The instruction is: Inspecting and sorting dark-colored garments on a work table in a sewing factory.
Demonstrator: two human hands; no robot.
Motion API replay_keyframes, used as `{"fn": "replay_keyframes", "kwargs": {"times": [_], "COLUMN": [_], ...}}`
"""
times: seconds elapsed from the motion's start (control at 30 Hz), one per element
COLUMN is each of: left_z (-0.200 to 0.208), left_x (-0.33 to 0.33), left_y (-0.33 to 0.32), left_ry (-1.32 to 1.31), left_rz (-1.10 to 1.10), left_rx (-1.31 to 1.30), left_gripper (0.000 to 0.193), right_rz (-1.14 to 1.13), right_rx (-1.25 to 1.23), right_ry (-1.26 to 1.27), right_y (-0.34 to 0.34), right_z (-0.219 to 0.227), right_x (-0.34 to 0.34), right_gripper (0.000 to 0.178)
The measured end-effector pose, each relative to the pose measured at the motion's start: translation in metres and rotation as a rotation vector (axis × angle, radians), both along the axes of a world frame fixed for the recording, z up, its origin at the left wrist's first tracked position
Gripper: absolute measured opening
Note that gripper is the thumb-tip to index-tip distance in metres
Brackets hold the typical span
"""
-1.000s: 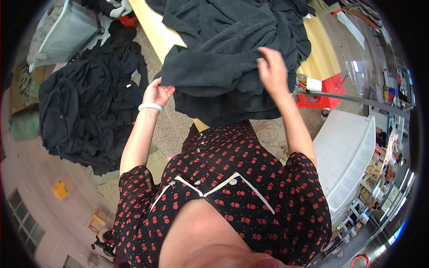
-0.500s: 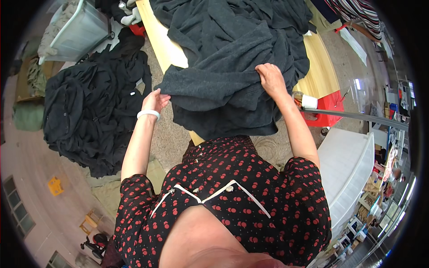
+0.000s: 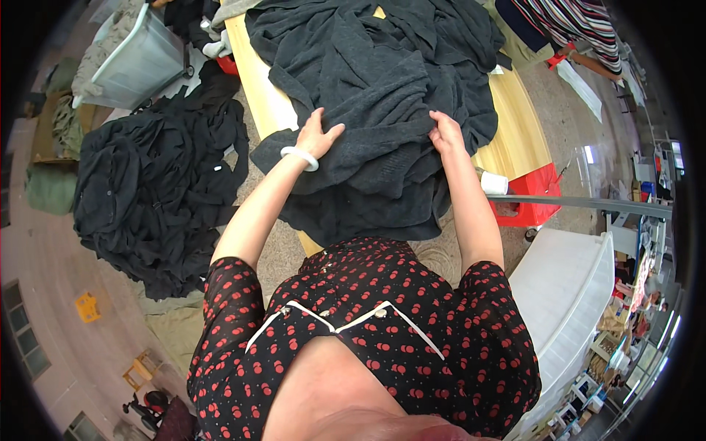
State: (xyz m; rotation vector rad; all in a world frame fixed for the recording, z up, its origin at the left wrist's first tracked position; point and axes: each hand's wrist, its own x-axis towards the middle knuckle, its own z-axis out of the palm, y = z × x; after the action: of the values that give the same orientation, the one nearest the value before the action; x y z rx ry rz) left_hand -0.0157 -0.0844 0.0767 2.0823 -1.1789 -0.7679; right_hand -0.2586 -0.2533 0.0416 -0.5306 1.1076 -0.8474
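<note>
A heap of dark grey knitted garments (image 3: pixel 368 44) lies across a wooden tabletop (image 3: pixel 518 110) in front of me. The nearest knit piece (image 3: pixel 368 151) hangs in loose folds over the table's near edge. On its left part rests my left hand (image 3: pixel 318 138), thumb and fingers apart, a white bangle on the wrist. At the right side of that piece is my right hand (image 3: pixel 447 134), fingers bent together on the cloth's edge. Part of the right grip is turned away from view.
Left on the floor lies a pile of black clothes (image 3: pixel 154 191), with a translucent wheeled bin (image 3: pixel 140 66) behind it. A red stool (image 3: pixel 533 195) and white cup (image 3: pixel 494 182) are to the right, near a white bin (image 3: pixel 559 287). Far right stands a person in stripes (image 3: pixel 566 29).
My left hand has let go of the cloth's left end and moved right onto the fabric. My right hand has turned and shifted slightly down. The cloth's left end has dropped.
</note>
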Motion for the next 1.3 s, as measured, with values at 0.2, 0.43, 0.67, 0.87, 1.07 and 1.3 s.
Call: {"fn": "replay_keyframes", "kwargs": {"times": [0.2,0.43,0.67,0.87,1.07,1.3], "left_z": [-0.018,-0.013,0.009,0.062,0.070,0.037], "left_x": [0.000,0.000,0.009,-0.029,-0.023,-0.031], "left_y": [-0.003,0.060,0.111,0.099,0.096,0.129], "left_ry": [0.517,1.057,0.710,0.550,0.541,0.138], "left_rz": [-0.213,0.099,0.725,0.188,-0.008,-0.149], "left_rx": [0.076,-0.197,-0.162,-0.015,0.220,0.181], "left_gripper": [0.030,0.023,0.025,0.056,0.065,0.068], "right_rz": [0.384,0.981,1.088,1.159,1.309,0.984], "right_rx": [-0.445,-0.609,-0.591,-0.777,-1.075,-1.676], "right_ry": [-0.412,-0.196,0.006,0.056,0.074,0.491], "right_y": [0.067,0.143,0.164,0.183,0.189,0.092], "right_z": [0.166,0.174,0.115,0.105,0.100,0.105], "right_x": [0.061,0.082,0.077,0.071,0.075,0.091], "right_gripper": [0.023,0.016,0.017,0.020,0.020,0.037]}}
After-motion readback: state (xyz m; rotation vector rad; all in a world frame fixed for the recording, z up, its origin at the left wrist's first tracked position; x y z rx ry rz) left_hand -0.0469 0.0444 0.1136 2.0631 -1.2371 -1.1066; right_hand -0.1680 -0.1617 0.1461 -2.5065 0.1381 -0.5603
